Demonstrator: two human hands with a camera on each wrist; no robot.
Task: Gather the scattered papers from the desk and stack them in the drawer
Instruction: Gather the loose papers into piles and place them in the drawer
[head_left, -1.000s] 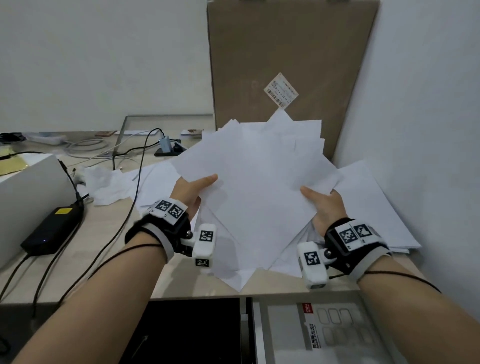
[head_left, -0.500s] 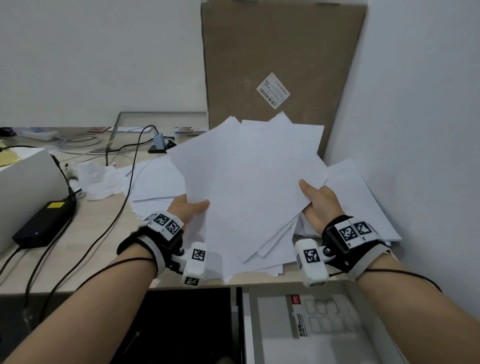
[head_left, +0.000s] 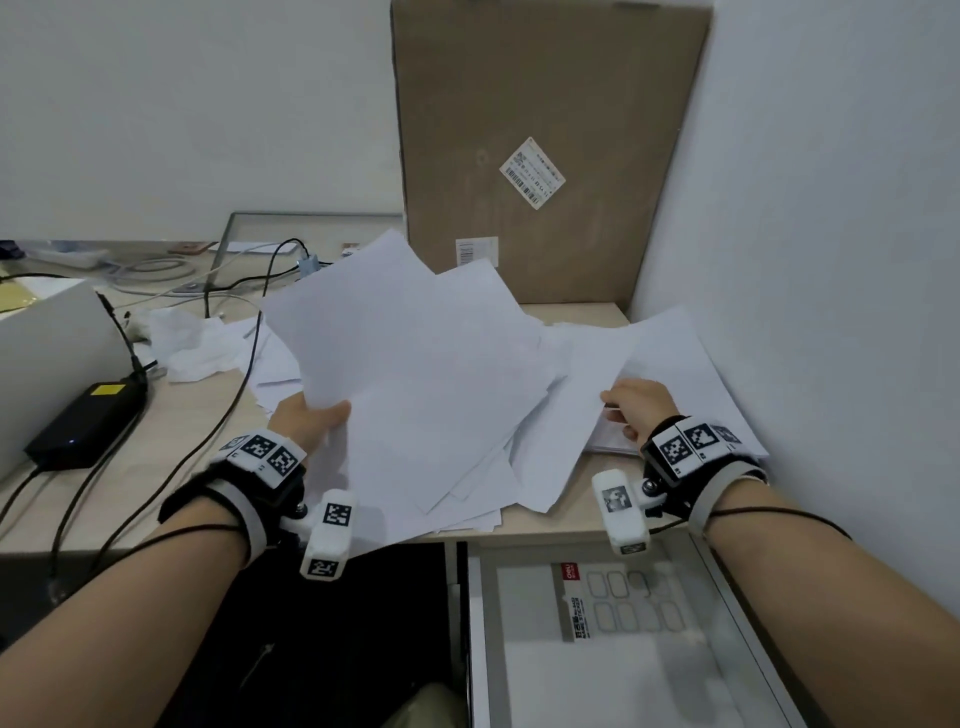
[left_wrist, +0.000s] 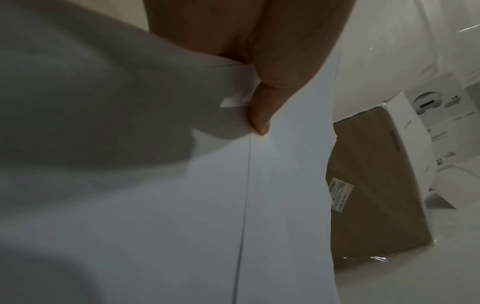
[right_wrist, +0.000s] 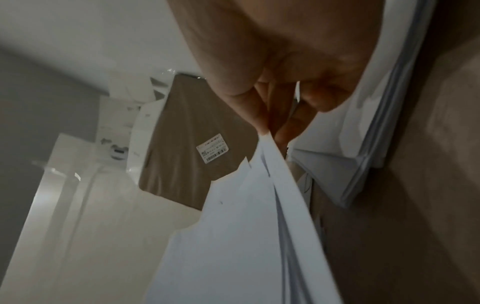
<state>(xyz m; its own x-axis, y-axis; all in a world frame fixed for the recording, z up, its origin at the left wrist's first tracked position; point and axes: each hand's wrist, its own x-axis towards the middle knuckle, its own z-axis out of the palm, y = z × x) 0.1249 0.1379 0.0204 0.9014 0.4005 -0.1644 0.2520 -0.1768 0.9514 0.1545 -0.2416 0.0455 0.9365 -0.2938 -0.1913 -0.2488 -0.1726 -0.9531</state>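
Note:
My left hand (head_left: 317, 421) grips the left edge of a loose fan of white papers (head_left: 415, 384) held low over the desk. In the left wrist view its thumb (left_wrist: 262, 115) presses on the top sheet (left_wrist: 285, 205). My right hand (head_left: 623, 410) pinches the edge of several sheets (right_wrist: 259, 205) on the fan's right side, thumb against fingers (right_wrist: 291, 127). A flatter stack of papers (head_left: 701, 374) lies on the desk against the right wall, just beyond that hand. The open drawer (head_left: 597, 691) is below the desk edge, with a label sheet (head_left: 618, 597) inside.
A tall cardboard box (head_left: 545, 156) leans on the back wall. More sheets (head_left: 275, 364), a crumpled tissue (head_left: 192, 343), cables (head_left: 208, 415), a black power adapter (head_left: 88, 421) and a white box (head_left: 52, 353) occupy the desk's left. The wall stands close on the right.
The fan of papers has come down toward the desk. My right hand has shifted right, off the fan's upper right edge, and now pinches lower sheets near the wall-side stack.

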